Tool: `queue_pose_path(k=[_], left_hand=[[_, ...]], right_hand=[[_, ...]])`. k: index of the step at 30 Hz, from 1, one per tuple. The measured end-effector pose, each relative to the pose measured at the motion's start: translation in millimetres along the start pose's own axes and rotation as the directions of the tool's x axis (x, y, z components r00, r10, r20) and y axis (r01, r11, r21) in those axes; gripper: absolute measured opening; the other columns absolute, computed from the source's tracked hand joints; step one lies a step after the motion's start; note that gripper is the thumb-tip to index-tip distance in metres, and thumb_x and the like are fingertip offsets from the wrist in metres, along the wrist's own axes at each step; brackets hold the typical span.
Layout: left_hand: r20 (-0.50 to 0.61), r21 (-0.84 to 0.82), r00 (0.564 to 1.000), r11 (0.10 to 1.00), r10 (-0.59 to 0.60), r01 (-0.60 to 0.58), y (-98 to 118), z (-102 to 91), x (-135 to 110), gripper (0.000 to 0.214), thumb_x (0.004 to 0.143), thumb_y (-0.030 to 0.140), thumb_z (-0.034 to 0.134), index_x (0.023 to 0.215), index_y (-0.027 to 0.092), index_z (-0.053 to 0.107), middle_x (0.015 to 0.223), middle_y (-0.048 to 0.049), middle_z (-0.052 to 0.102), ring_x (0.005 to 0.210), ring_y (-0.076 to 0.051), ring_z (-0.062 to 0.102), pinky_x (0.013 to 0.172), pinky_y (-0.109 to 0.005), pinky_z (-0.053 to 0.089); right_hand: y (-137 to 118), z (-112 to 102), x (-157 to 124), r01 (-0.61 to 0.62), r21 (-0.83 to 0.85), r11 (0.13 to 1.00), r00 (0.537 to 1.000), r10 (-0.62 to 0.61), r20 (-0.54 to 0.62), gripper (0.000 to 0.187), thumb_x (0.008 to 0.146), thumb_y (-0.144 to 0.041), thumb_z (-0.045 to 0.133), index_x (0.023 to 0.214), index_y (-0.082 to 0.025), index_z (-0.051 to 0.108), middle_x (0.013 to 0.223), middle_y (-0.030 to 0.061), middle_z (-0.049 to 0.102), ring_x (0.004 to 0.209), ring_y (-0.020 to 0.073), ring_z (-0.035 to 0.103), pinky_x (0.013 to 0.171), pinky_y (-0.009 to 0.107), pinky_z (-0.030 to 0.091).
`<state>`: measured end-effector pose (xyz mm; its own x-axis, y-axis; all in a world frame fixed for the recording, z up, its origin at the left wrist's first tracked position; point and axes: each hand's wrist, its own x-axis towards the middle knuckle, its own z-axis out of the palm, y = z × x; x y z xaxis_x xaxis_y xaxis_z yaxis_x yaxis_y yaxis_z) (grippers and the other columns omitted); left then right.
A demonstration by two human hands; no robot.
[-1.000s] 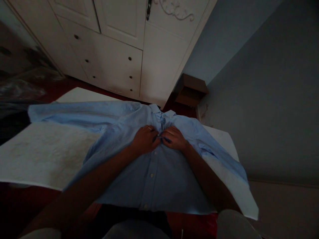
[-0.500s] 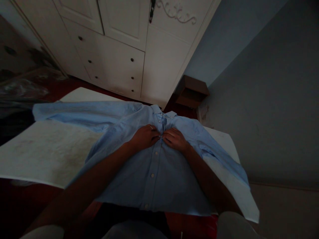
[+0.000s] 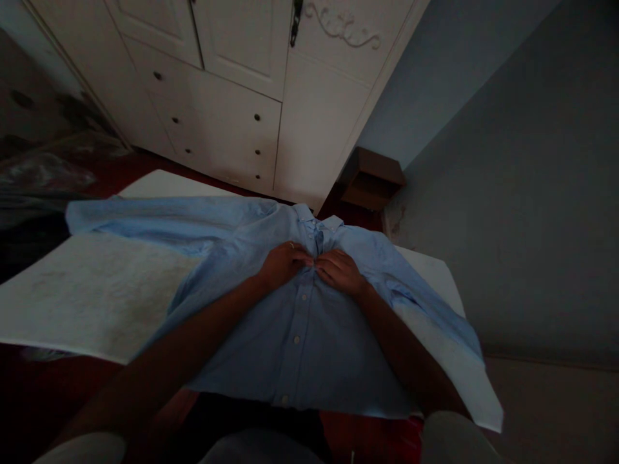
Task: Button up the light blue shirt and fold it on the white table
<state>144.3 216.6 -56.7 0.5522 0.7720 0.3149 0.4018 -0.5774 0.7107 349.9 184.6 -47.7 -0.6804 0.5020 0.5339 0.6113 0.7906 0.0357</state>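
A light blue button-up shirt [image 3: 251, 335] lies front side up, its sleeves spread to both sides and its collar [image 3: 316, 219] at the far end. My left hand [image 3: 285, 264], with a ring on one finger, pinches the shirt's front placket at chest height. Fingertips of my right hand [image 3: 341, 270] grip the other edge of the same spot, almost touching the left fingers. Above the hands the placket gapes a little near the collar. Several white buttons run down the front below them. The fingers hide whichever button or hole lies between them.
Under the shirt is a white board or tabletop [image 3: 87, 290] with stained patches on the left. A white wardrobe with drawers [image 3: 217, 129] stands behind it. A brown open box-like cabinet [image 3: 374, 180] sits by the grey wall. Plastic wrapping [image 3: 43, 171] lies at left on red flooring.
My left hand has shifted slightly, its fingers now extended more toward the placket. The right hand stays almost where it was, and the shirt has hardly moved.
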Motion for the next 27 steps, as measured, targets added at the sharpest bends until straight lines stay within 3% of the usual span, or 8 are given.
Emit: queue_pose_path(k=[8, 18, 27], left_hand=[[0.063, 0.022, 0.998, 0.999, 0.030, -0.031, 5.8, -4.5, -0.5, 0.023, 0.085, 0.012, 0.055, 0.088, 0.022, 0.075, 0.092, -0.0034, 0.073, 0.090, -0.017, 0.065, 0.084, -0.031, 0.050], [0.034, 0.023, 0.998, 0.999, 0.047, -0.048, 4.0, -2.5, -1.3, 0.031, 0.083, 0.005, 0.051, 0.094, 0.023, 0.075, 0.093, -0.0032, 0.073, 0.088, -0.016, 0.064, 0.084, -0.031, 0.051], [-0.001, 0.191, 0.990, 0.972, 0.138, -0.135, 9.6, -0.4, -6.9, 0.038, 0.078, -0.001, 0.051, 0.095, 0.024, 0.075, 0.096, -0.0047, 0.072, 0.092, -0.018, 0.063, 0.084, -0.032, 0.052]], right_hand=[[0.7, 1.3, -3.0, -0.034, 0.034, 0.999, 0.999, 0.034, 0.000, 0.016, 0.094, -0.022, 0.050, 0.086, -0.020, 0.064, 0.086, 0.0064, 0.071, 0.077, 0.0165, 0.064, 0.074, 0.032, 0.051], [-0.3, 0.2, -0.5, -0.029, 0.039, 0.999, 0.998, 0.031, -0.061, 0.016, 0.094, -0.020, 0.052, 0.085, -0.021, 0.066, 0.085, 0.0054, 0.071, 0.075, 0.0157, 0.064, 0.072, 0.031, 0.052], [0.1, 0.8, -2.6, -0.040, 0.064, 0.997, 0.997, 0.044, -0.070, 0.013, 0.093, -0.020, 0.054, 0.087, -0.020, 0.065, 0.086, 0.0058, 0.071, 0.076, 0.0159, 0.064, 0.073, 0.031, 0.053]])
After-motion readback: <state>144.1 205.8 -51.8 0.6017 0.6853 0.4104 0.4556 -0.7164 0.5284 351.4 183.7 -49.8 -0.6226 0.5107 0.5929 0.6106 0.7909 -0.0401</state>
